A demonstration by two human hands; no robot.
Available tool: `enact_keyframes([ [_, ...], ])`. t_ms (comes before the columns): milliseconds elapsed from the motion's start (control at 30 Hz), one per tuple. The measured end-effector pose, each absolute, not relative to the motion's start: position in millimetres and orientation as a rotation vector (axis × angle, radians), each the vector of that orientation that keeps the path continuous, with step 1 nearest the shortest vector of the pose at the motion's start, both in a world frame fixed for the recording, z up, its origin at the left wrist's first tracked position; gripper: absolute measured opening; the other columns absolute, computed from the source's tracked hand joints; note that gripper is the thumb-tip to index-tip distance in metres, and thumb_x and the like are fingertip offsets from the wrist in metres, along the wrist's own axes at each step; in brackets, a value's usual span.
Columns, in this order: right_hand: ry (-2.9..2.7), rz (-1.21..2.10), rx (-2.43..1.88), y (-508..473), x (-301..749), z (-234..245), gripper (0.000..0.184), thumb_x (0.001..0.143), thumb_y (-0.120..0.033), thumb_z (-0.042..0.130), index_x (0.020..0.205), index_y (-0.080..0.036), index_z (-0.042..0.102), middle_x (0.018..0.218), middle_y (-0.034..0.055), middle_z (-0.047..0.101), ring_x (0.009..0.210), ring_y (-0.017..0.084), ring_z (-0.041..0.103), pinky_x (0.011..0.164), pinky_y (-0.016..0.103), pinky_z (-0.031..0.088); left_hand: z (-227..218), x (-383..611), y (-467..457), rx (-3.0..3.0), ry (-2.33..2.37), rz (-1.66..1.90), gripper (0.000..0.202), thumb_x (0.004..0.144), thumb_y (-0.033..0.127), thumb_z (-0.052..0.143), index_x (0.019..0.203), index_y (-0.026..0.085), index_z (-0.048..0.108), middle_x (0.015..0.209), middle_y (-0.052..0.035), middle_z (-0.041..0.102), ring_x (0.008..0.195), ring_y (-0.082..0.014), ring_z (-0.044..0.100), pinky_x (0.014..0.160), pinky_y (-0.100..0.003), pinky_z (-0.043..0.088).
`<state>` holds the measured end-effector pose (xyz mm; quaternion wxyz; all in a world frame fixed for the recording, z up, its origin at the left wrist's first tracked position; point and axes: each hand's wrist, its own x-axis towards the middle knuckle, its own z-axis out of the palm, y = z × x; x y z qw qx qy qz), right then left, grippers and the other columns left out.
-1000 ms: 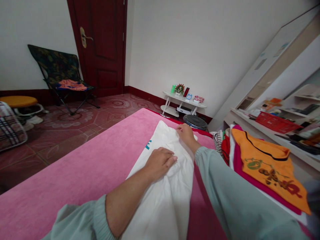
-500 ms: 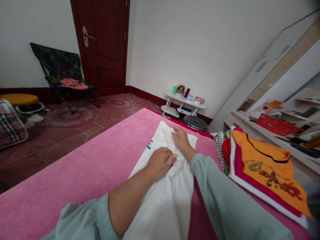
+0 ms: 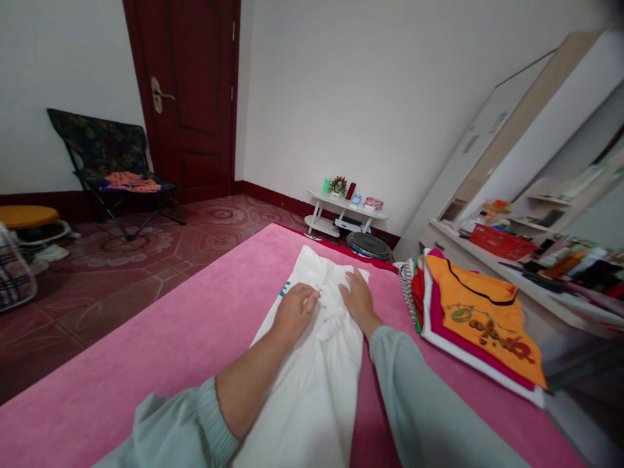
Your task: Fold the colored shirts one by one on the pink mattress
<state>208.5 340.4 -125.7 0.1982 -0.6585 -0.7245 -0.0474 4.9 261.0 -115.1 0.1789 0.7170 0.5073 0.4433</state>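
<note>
A white garment (image 3: 312, 383) with a bit of blue print lies lengthwise on the pink bed cover (image 3: 146, 364). My left hand (image 3: 294, 311) rests palm down on its upper part, fingers together and pressing the cloth. My right hand (image 3: 358, 300) lies flat beside it on the same garment, fingers stretched forward. The fabric is bunched into wrinkles between the two hands. Both arms wear pale green sleeves.
A stack of folded clothes (image 3: 480, 322), orange on top, sits on the bed to the right. Beyond it a low shelf (image 3: 492, 257) holds a red basket (image 3: 502, 242). A white side table (image 3: 344, 211), a folding chair (image 3: 110, 162) and a dark door (image 3: 188, 97) stand farther off.
My right hand has drawn back from the garment's far edge toward my left hand, and the cloth has gathered into wrinkles between them. The view shifted slightly.
</note>
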Motion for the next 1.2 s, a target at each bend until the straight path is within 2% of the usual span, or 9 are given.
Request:
enact_keyframes([
  [67, -1.726, -0.269, -1.907, 324.4, 211.4, -127.9, 0.05, 0.087, -0.028, 0.046, 0.134, -0.012, 0.047, 0.145, 0.0182, 0.039, 0.133, 0.03, 0.036, 0.106, 0.041, 0.03, -113.2, -4.9, 262.7, 1.947, 1.776, 1.265, 0.029, 0.091, 0.031, 0.046, 0.106, 0.019, 0.068, 0.113, -0.0092, 0.063, 0.108, -0.0233, 0.054, 0.096, -0.035, 0.039],
  [167, -1.534, -0.173, -1.982, 308.0, 215.5, -128.8, 0.061, 0.082, -0.032, 0.054, 0.137, -0.01, 0.043, 0.129, 0.021, 0.052, 0.121, 0.034, 0.048, 0.097, 0.043, 0.039, -112.4, -18.3, 266.9, 1.839, 2.052, 1.078, 0.046, 0.08, 0.03, 0.061, 0.126, 0.021, 0.057, 0.12, -0.0123, 0.059, 0.114, -0.0293, 0.051, 0.096, -0.041, 0.039],
  [367, -1.336, 0.354, -1.703, 328.6, 215.9, -123.1, 0.068, 0.063, -0.019, 0.065, 0.13, -0.016, 0.053, 0.119, 0.0131, 0.063, 0.11, 0.028, 0.059, 0.093, 0.038, 0.046, -114.4, -24.1, 293.5, 1.751, 1.746, 0.979, 0.053, 0.078, 0.026, 0.064, 0.13, 0.023, 0.056, 0.12, -0.012, 0.062, 0.11, -0.0295, 0.057, 0.095, -0.044, 0.042],
  [533, -1.331, 0.569, -1.562, 333.8, 212.9, -126.8, 0.047, 0.059, -0.019, 0.063, 0.105, -0.011, 0.068, 0.083, 0.0083, 0.073, 0.077, 0.025, 0.069, 0.069, 0.035, 0.055, -106.8, -20.2, 319.3, 1.776, 1.426, 0.942, 0.065, 0.065, 0.007, 0.069, 0.129, 0.018, 0.059, 0.107, -0.006, 0.07, 0.096, -0.0243, 0.066, 0.089, -0.036, 0.05],
  [667, -1.403, 0.509, -1.421, 319.7, 225.7, -102.6, 0.048, 0.062, -0.016, 0.053, 0.106, -0.011, 0.07, 0.099, 0.01, 0.073, 0.086, 0.023, 0.068, 0.079, 0.034, 0.054, -93.0, -4.4, 325.7, 1.809, 1.307, 0.965, 0.068, 0.064, 0.0, 0.062, 0.13, 0.015, 0.058, 0.115, -0.0071, 0.069, 0.11, -0.0273, 0.062, 0.099, -0.04, 0.046],
  [800, -1.528, 0.198, -1.301, 333.4, 258.5, -41.2, 0.048, 0.067, -0.015, 0.049, 0.11, -0.017, 0.07, 0.113, 0.0066, 0.069, 0.109, 0.022, 0.06, 0.1, 0.036, 0.043, -64.5, 25.7, 340.4, 2.036, 1.242, 1.171, 0.074, 0.069, 0.001, 0.058, 0.141, 0.015, 0.046, 0.146, -0.0095, 0.043, 0.139, -0.0267, 0.031, 0.116, -0.036, 0.023],
  [967, -1.611, 0.003, -1.553, 358.8, 286.3, -0.3, 0.055, 0.074, -0.023, 0.055, 0.126, -0.008, 0.057, 0.127, 0.0163, 0.058, 0.116, 0.026, 0.052, 0.103, 0.042, 0.038, -43.4, 51.0, 362.4, 2.14, 1.479, 0.993, 0.089, 0.072, 0.01, 0.065, 0.15, 0.014, 0.022, 0.156, -0.0161, 0.018, 0.138, -0.0266, 0.033, 0.111, -0.031, 0.029],
  [1100, -1.611, 0.178, -1.654, 307.8, 286.7, -40.1, 0.045, 0.074, -0.025, 0.054, 0.116, -0.009, 0.061, 0.115, 0.017, 0.063, 0.105, 0.026, 0.058, 0.095, 0.042, 0.044, -68.4, 30.5, 334.6, 2.118, 1.571, 0.77, 0.09, 0.067, 0.019, 0.072, 0.146, 0.011, 0.03, 0.137, -0.0189, 0.047, 0.12, -0.0277, 0.052, 0.099, -0.032, 0.041],
  [1200, -1.65, 0.543, -1.543, 227.6, 280.3, -81.5, 0.038, 0.074, -0.028, 0.054, 0.108, -0.012, 0.061, 0.102, 0.0125, 0.066, 0.09, 0.022, 0.062, 0.083, 0.037, 0.049, -88.8, -5.4, 284.0, 2.136, 1.548, 0.618, 0.085, 0.068, 0.028, 0.071, 0.144, 0.015, 0.036, 0.114, -0.0107, 0.062, 0.095, -0.0227, 0.062, 0.084, -0.029, 0.047],
])
